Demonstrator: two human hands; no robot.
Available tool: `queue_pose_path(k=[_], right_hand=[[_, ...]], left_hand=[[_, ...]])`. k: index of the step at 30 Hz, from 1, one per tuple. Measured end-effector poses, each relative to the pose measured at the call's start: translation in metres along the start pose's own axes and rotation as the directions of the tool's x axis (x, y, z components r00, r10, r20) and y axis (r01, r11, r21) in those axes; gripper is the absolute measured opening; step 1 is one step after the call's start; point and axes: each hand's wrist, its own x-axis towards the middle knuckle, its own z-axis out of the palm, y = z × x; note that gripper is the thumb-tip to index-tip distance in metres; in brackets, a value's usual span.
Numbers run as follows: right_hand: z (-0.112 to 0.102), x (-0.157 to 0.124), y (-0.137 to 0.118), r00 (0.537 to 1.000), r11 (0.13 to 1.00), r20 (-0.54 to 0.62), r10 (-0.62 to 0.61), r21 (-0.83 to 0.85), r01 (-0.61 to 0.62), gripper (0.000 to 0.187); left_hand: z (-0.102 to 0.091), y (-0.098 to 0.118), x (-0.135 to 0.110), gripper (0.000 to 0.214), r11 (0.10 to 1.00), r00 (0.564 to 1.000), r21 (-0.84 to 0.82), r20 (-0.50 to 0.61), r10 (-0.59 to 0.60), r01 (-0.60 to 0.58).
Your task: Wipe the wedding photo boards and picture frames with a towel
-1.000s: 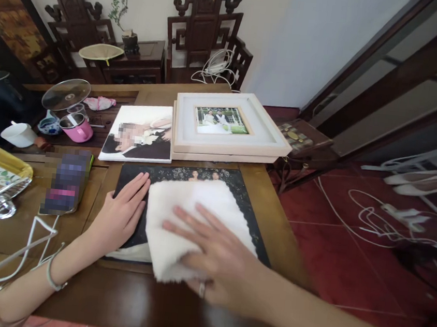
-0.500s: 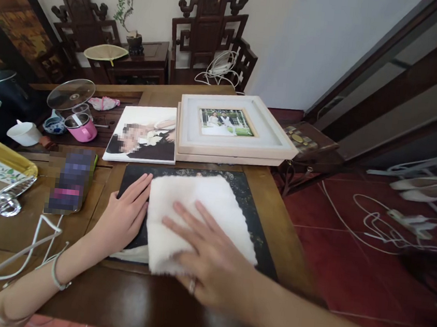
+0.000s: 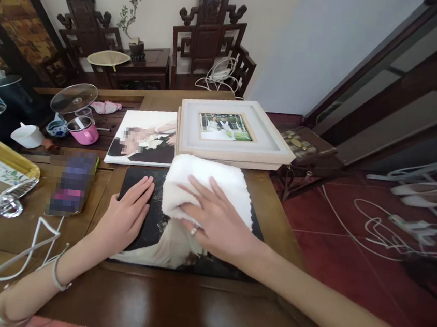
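A dark photo print lies flat on the wooden table in front of me. My left hand rests flat on the print's left edge with fingers stretched out. My right hand presses palm-down on a white fluffy cloth that covers the print's far right part, close to the stacked frames. A ring shows on one right finger.
A pale wooden picture frame sits stacked beyond the print, with a second photo print to its left. A pink cup, a glass lid, a white cup, a yellow tray and white cables lie at left. Carved chairs stand behind.
My right hand has pushed the white cloth away from me across the print, uncovering the near part of the picture. My left hand has stayed on the left edge.
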Motion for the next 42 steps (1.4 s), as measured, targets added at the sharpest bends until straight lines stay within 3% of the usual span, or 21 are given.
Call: queue_pose_path(k=[4, 8, 13, 16, 20, 23, 25, 29, 33, 35, 38, 42], right_hand=[[0.010, -0.003, -0.027, 0.997, 0.997, -0.021, -0.079, -0.008, 0.079, 0.021], [0.009, -0.034, -0.057, 0.971, 0.970, -0.055, -0.233, 0.063, 0.236, 0.012], [-0.009, -0.065, -0.056, 0.946, 0.935, -0.026, -0.322, 0.146, 0.322, 0.019], [-0.017, -0.064, -0.032, 0.964, 0.954, 0.012, -0.265, 0.147, 0.260, 0.017], [-0.013, -0.044, -0.004, 0.995, 0.992, -0.040, -0.087, 0.084, 0.090, 0.020], [-0.001, -0.022, -0.004, 0.998, 0.999, -0.051, -0.023, 0.035, 0.025, 0.021], [0.007, -0.007, -0.013, 0.998, 0.999, -0.051, -0.031, 0.026, 0.032, 0.022], [0.016, 0.013, -0.040, 0.982, 0.980, 0.015, -0.191, 0.057, 0.190, 0.022], [0.016, 0.003, -0.055, 0.889, 0.885, 0.057, -0.454, 0.148, 0.442, 0.021], [0.012, -0.013, -0.056, 0.864, 0.849, 0.044, -0.502, 0.218, 0.482, 0.019], [0.001, -0.038, -0.049, 0.906, 0.875, 0.023, -0.423, 0.270, 0.402, 0.019], [-0.016, -0.054, -0.025, 0.981, 0.951, -0.066, -0.184, 0.240, 0.194, 0.017]], left_hand=[[0.000, -0.001, -0.001, 0.049, 1.000, 1.000, -0.009, 0.002, 0.012, -0.012], [-0.003, -0.001, 0.000, 0.052, 1.000, 0.999, -0.017, 0.027, 0.024, -0.023], [-0.004, 0.002, 0.001, 0.050, 1.000, 1.000, -0.026, 0.021, 0.005, -0.005], [-0.003, 0.002, 0.001, 0.049, 1.000, 1.000, -0.029, 0.013, -0.004, 0.004], [-0.002, 0.001, 0.000, 0.049, 0.998, 1.000, -0.068, 0.006, -0.003, 0.003], [-0.002, -0.001, 0.000, 0.048, 0.981, 0.999, -0.195, -0.043, -0.020, 0.012], [-0.002, -0.002, 0.000, 0.049, 0.942, 0.986, -0.336, -0.159, -0.054, -0.002], [-0.001, -0.008, 0.001, 0.052, 0.842, 0.910, -0.538, -0.366, -0.192, -0.038], [0.002, -0.011, 0.002, 0.053, 0.724, 0.865, -0.690, -0.363, -0.348, 0.002], [0.002, -0.010, 0.002, 0.054, 0.711, 0.864, -0.703, -0.351, -0.362, 0.012], [-0.001, -0.005, 0.002, 0.052, 0.776, 0.888, -0.631, -0.350, -0.299, 0.013], [-0.003, 0.000, 0.002, 0.041, 0.821, 0.941, -0.571, -0.288, -0.175, -0.022]])
